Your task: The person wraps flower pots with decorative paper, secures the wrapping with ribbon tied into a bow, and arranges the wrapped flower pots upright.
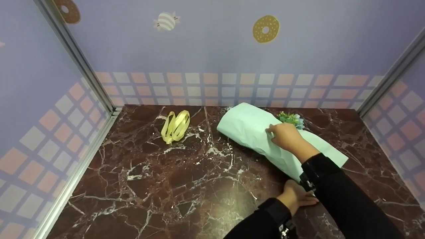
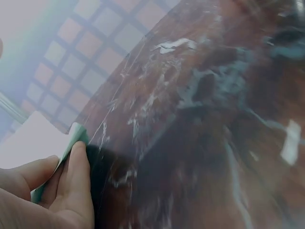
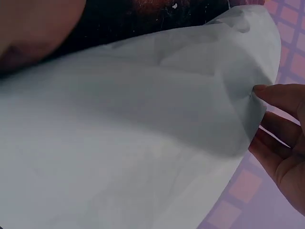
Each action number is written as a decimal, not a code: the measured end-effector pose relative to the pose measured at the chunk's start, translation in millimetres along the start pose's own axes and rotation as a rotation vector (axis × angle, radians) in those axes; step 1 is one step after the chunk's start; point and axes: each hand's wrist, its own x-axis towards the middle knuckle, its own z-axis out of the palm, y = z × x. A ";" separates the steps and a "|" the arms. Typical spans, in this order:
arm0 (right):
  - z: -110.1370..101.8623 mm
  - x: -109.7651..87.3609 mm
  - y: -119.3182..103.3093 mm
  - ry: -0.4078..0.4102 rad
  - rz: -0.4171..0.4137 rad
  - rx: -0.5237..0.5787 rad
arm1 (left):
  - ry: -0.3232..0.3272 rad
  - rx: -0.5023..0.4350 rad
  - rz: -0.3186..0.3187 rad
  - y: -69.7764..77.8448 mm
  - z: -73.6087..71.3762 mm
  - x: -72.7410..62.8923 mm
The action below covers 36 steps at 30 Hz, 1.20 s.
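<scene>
A sheet of pale mint wrapping paper (image 1: 252, 124), folded over into a long loose roll, lies on the right half of the table. Blue and yellow-green flowers (image 1: 292, 119) peek out past its far edge; the rest of them is hidden. My right hand (image 1: 284, 136) pinches the paper's upper edge between thumb and fingers, as the right wrist view also shows, where the sheet (image 3: 143, 119) fills most of the picture. Lower down, my left hand (image 1: 295, 196) pinches the near edge of the paper (image 2: 76, 133), its thumb on one side and fingers on the other.
A looped yellow ribbon (image 1: 175, 126) lies at the back left of the dark red marbled table (image 1: 159, 186). Walls with pink and white squares (image 1: 229, 88) close in the back and both sides. A metal rail (image 1: 83, 159) runs along the left edge.
</scene>
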 end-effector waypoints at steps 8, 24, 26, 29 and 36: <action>3.1 -0.7 -1.7 0.051 -0.007 0.052 | 0.051 -0.004 0.073 0.1 2.3 0.7; 6.5 -9.5 16.8 0.155 0.028 0.057 | 0.012 0.173 0.512 116.9 -88.1 -5.6; 8.2 -12.3 17.4 0.165 0.033 0.060 | 0.033 0.098 0.530 137.7 -97.8 -1.9; 11.2 -15.8 16.8 0.183 0.039 0.060 | 0.049 -0.008 0.557 164.7 -110.4 3.4; 18.9 -20.7 7.8 0.197 0.054 0.078 | 0.056 -0.114 0.581 205.2 -130.7 10.4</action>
